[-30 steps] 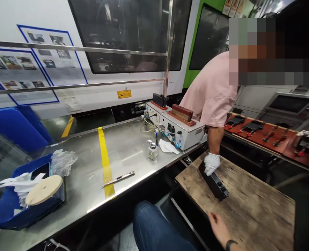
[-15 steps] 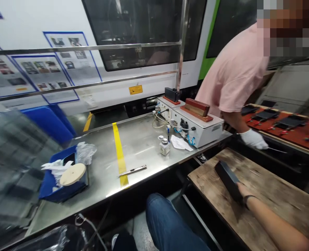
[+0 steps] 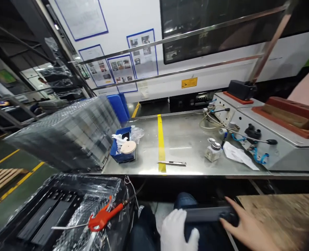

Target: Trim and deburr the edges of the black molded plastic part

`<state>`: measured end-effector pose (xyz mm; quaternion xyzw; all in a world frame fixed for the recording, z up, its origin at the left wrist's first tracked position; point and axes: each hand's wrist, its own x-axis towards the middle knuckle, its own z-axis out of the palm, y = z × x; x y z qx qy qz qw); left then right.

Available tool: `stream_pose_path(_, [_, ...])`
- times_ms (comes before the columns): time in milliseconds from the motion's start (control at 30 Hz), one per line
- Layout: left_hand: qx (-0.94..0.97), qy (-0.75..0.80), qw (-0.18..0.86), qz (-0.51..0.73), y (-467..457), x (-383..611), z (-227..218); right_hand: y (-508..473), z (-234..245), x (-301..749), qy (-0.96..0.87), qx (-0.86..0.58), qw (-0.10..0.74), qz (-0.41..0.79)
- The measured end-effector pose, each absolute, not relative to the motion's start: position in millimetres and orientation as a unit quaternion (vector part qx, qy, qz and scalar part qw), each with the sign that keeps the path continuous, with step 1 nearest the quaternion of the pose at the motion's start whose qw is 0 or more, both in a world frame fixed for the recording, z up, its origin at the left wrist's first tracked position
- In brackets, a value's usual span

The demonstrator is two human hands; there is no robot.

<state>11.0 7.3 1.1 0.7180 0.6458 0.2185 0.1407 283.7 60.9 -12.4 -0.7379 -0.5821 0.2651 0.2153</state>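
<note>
A long black rectangular part [image 3: 205, 214] lies level above my lap, slightly blurred. My right hand [image 3: 244, 223], bare, grips its right end between thumb and fingers. At the other end is my left hand [image 3: 176, 230] in a white glove, its fingers over the part and its thumb below. Where the glove meets the part is partly hidden. An orange air blow gun [image 3: 104, 218] with a thin nozzle rests to the left, on bubble wrap over a black plastic-lined bin [image 3: 123, 188]. Inside that bin lie similar long black parts [image 3: 46, 219].
On the metal bench [image 3: 185, 139] are a blue bin [image 3: 123, 157] with a round pale disc [image 3: 128, 147], a utility knife [image 3: 172, 162], a small glass bottle [image 3: 213, 152] and white fixture boxes [image 3: 282, 139]. A wooden board [image 3: 285, 212] stands right. Wrapped stacks [image 3: 73, 136] stand left.
My view has swung left. The black part has come off the wooden board to above my lap in my right hand. My gloved left hand has come into view at its left end.
</note>
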Motion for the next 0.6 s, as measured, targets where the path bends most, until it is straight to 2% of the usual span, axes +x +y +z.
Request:
stream_pose_path(33, [0.758, 0.612, 0.115, 0.192, 13, 20, 3, 64, 0, 256, -0.646, -0.68, 0.2, 0.282])
stream_pose_path(100, [0.748, 0.644, 0.108, 0.117, 18, 27, 12, 71, 27, 204, -0.734, -0.581, 0.182, 0.301])
stream_pose_path(200, [0.569, 0.791, 0.211, 0.078, 10, 14, 34, 92, 56, 154, -0.818, -0.46, 0.145, 0.313])
stream_pose_path(267, [0.482, 0.796, 0.322, 0.173, -2, -4, 54, 123, 63, 142, -0.842, -0.429, 0.13, 0.299])
stream_pose_path(367, [0.362, 0.714, 0.467, 0.376, -24, -28, 87, 187, 56, 138, -0.845, -0.461, 0.131, 0.237])
stream_pose_path(433, [0.301, 0.672, 0.499, 0.457, -34, -37, 106, 225, 45, 135, -0.842, -0.487, 0.125, 0.196])
stream_pose_path(600, [0.261, 0.624, 0.507, 0.534, -46, -43, 132, 260, 28, 138, -0.844, -0.49, 0.127, 0.178])
